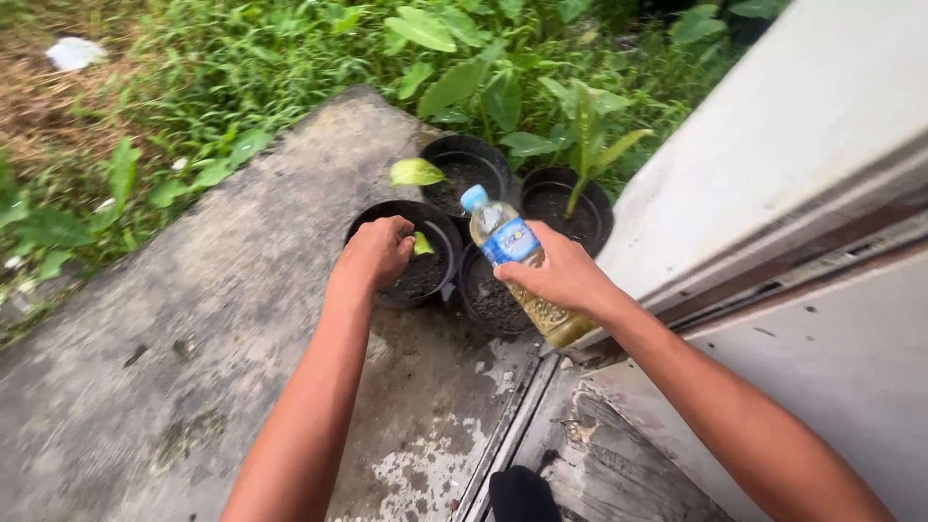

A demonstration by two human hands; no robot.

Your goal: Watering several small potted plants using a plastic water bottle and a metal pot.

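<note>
Right hand (561,275) wraps around a clear plastic bottle with blue cap (509,242), tilted over round black plastic pots (498,300); left hand (377,253), fingers curled, reaches into the nearest soil-filled pot (411,280).

bottle (507,237): clear glossy plastic | pots (421,253): matt black plastic | slab (193,329): rough concrete

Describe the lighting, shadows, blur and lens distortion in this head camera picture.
Head view: soft, even daylight, with no hard shadows on the grey concrete slab and only faint shade inside the black round plastic pots. The clear plastic bottle with blue cap and both hands, left hand and right hand, look sharp. Wide-angle stretch shows at the edges, where the white door panel leans.
</note>
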